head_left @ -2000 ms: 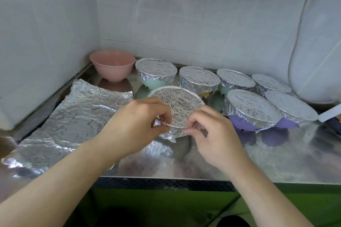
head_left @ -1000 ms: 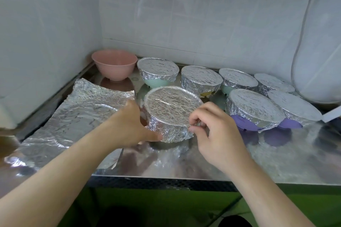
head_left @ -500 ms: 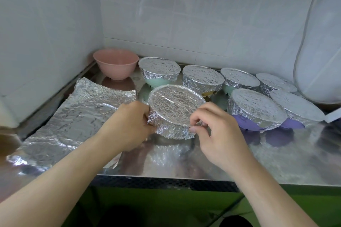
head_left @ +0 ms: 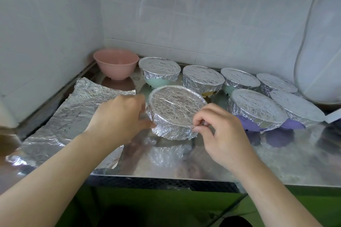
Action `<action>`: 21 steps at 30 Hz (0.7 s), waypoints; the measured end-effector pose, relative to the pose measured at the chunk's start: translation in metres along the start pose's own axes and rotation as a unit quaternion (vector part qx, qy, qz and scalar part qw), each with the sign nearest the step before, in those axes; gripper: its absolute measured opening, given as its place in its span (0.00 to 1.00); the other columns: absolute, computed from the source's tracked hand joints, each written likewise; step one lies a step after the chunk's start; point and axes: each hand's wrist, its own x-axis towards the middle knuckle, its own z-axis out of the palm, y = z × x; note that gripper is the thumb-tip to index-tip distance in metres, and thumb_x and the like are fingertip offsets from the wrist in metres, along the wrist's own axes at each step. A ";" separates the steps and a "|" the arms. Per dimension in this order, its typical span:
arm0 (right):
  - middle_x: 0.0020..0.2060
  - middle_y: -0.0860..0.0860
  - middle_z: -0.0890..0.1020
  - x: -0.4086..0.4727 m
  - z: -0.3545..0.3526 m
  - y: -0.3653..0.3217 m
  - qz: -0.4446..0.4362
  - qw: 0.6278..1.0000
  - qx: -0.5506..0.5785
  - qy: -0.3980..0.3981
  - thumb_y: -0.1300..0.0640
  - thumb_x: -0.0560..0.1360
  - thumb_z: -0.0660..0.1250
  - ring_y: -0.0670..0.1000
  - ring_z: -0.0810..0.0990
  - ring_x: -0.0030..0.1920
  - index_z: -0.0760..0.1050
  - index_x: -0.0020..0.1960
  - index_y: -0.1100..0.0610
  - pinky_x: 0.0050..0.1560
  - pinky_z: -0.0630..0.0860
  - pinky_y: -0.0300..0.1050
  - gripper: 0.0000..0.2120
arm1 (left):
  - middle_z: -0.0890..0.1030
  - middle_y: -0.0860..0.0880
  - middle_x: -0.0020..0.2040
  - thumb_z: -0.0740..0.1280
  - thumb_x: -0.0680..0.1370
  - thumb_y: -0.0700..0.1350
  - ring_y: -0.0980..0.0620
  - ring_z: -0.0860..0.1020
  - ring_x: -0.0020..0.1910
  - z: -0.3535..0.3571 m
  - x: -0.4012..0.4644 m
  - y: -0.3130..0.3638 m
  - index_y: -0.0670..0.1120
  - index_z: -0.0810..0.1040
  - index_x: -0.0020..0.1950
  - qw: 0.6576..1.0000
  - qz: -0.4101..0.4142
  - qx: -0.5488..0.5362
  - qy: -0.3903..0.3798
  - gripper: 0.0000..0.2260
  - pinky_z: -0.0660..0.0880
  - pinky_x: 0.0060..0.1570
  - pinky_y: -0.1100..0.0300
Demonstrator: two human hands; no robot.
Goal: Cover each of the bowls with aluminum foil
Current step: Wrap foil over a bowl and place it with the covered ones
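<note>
Shiny steel counter (head_left: 276, 162), crinkled foil-wrapped round bowl (head_left: 177, 105), left hand (head_left: 118, 116) gripping it, right hand (head_left: 221, 134) fingers (head_left: 198, 130) pinching foil rim

I count seven round bowls capped in crinkled aluminum foil (head_left: 178, 101), and one bare pink plastic bowl (head_left: 115, 64). One loose crumpled foil sheet (head_left: 73, 120) lies flat, and my two hands (head_left: 118, 116) are in view.

Foil-wrapped bowl (head_left: 176, 111): now tilted toward camera, foil skirt folded down; left hand (head_left: 118, 116) shifted to its left side, off the near rim.
</note>
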 end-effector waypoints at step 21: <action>0.44 0.44 0.79 0.000 -0.007 0.009 0.010 1.000 0.023 -0.001 0.71 0.74 0.76 0.49 0.79 0.44 0.78 0.42 0.55 0.46 0.75 0.47 0.13 | 0.79 0.57 0.47 0.83 0.68 0.49 0.52 0.81 0.44 0.003 0.003 -0.007 0.52 0.82 0.47 0.940 0.204 -0.273 0.025 0.13 0.81 0.45 0.57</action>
